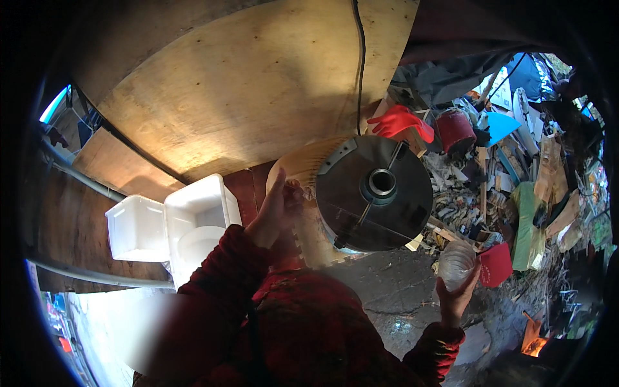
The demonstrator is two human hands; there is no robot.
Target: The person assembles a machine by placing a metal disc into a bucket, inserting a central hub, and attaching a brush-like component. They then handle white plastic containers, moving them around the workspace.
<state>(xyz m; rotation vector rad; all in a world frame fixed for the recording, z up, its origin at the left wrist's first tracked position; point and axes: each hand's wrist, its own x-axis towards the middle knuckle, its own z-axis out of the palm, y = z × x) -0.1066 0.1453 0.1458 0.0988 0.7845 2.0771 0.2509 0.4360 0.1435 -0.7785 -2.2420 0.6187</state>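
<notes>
At the right, my right hand (pixel 456 293) grips a clear, ribbed plastic cup or stack of cups (pixel 456 263), its fingers wrapped around the lower part. My left hand (pixel 277 209) is raised at the left side of a round machine with a dark disc top (pixel 348 193). Its thumb points up and its fingers are curled in; whatever lies between them is too faint to make out. A metal ring hub (pixel 382 183) stands at the disc's middle. Along the disc's left edge runs a pale surface (pixel 300 161) with fine, fringe-like lines.
White plastic tubs (pixel 201 200) stand at the left. Behind the machine rises a plywood panel (pixel 251 84) with a black cable (pixel 361 71). A red glove (pixel 401 121), a red bucket (pixel 456 131), a red box (pixel 496 264) and heaped scrap (pixel 467 193) lie right; a small fire (pixel 534 346) glows lower right.
</notes>
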